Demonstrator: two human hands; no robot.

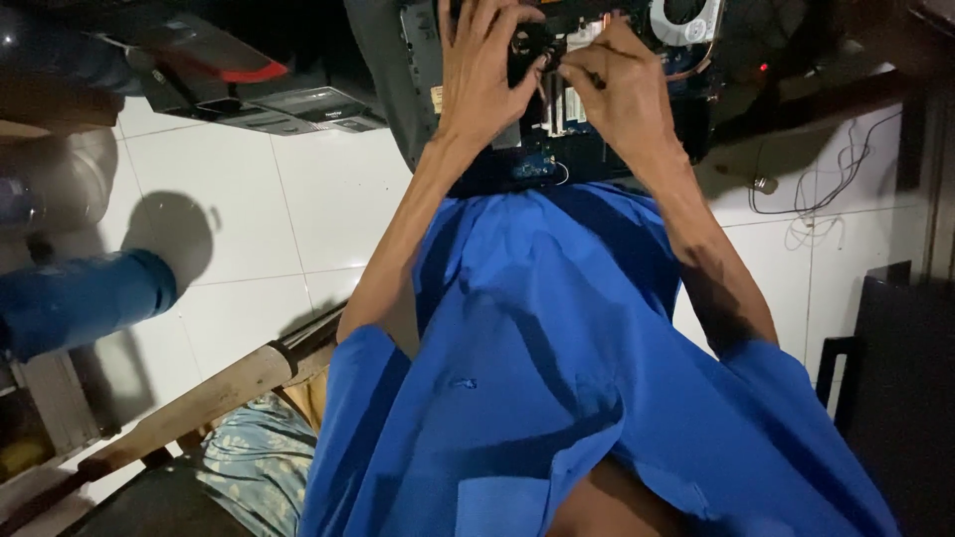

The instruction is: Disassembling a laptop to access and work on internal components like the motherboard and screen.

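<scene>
Two hands work on an opened laptop [557, 149] that lies at the top of the view, in front of the person, with its circuit board bare. The left hand [482, 75] lies flat on the board, fingers spread and gripping nothing. The right hand [617, 89] is just beside it and pinches a thin dark tool [582, 75], its tip near the left thumb. A round cooling fan [686, 20] sits in the far right corner of the laptop. The person wears a blue shirt [557, 378]. Below is a white tiled floor [298, 219], with a thin cable [826, 189] on the right and a wooden stick [199, 403] on the left.
</scene>
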